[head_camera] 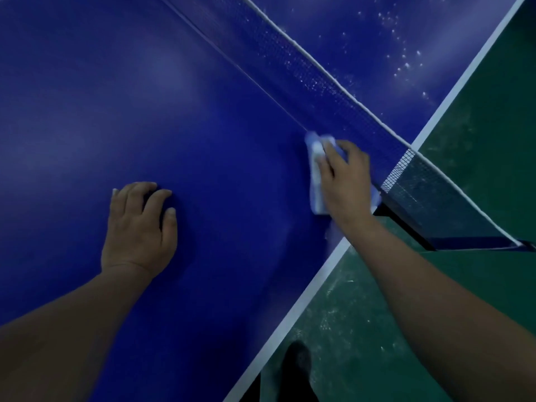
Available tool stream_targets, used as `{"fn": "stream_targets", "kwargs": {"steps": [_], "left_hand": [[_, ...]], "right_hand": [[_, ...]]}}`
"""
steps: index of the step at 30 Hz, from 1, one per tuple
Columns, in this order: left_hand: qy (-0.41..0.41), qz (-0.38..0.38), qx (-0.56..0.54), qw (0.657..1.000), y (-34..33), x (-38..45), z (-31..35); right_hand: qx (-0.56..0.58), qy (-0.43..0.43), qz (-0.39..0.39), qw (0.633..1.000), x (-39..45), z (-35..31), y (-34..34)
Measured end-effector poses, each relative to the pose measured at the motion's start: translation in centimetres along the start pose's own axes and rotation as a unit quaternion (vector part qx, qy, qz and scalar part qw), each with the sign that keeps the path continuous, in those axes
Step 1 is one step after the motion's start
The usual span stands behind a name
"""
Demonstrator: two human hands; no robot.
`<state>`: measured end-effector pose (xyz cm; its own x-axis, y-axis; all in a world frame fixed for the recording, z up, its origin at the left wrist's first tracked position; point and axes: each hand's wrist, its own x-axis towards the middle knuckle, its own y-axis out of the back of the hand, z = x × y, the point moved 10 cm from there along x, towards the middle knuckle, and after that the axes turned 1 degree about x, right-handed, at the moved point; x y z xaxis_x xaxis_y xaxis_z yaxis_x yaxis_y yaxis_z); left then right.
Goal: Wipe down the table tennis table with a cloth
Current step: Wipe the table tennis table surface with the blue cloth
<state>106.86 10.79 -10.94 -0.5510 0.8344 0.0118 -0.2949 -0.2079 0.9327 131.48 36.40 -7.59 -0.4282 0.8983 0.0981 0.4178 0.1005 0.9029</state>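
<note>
Blue table (145, 82) bears cloth (316, 181), net (319, 91).

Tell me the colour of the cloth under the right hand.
The cloth is white to pale blue, blurred, seen in the head view.

Left hand (138, 227): palm down, fingers spread and lightly bent, fingertips pressing flat.
Left forearm: bare, reaching in from the lower left.
Right hand (345, 181): palm down, fingers (329, 146) extended forward and pressing, slightly blurred.
Right forearm: bare, stretched out from the lower right, nearly straight.
</note>
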Motion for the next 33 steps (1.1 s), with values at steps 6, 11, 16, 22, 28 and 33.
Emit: {"fn": "stream_targets", "kwargs": {"steps": [6, 11, 16, 22, 28, 33], "left_hand": [[-0.007, 0.014, -0.011, 1.0, -0.1, 0.0, -0.3], [-0.001, 0.01, -0.015, 1.0, -0.1, 0.0, -0.4], [-0.002, 0.011, -0.012, 1.0, -0.1, 0.0, -0.4], [-0.006, 0.019, -0.012, 1.0, 0.1, 0.0, -0.3], [-0.009, 0.015, -0.014, 1.0, -0.2, 0.0, -0.5], [-0.014, 0.018, -0.015, 1.0, -0.2, 0.1, -0.6]], "right_hand": [[-0.1, -0.049, -0.025, 0.993, -2.7, -1.0, -4.6], [-0.06, -0.288, 0.01, 0.956, -10.7, 12.9, 3.3], [-0.033, -0.16, 0.04, 0.986, -9.4, 9.1, 5.3], [-0.048, -0.064, 0.005, 0.997, -2.7, 0.4, -2.3], [-0.102, -0.034, 0.002, 0.994, -3.9, 0.3, -3.1], [-0.149, 0.142, -0.059, 0.977, -5.9, -2.5, -4.4]]}}
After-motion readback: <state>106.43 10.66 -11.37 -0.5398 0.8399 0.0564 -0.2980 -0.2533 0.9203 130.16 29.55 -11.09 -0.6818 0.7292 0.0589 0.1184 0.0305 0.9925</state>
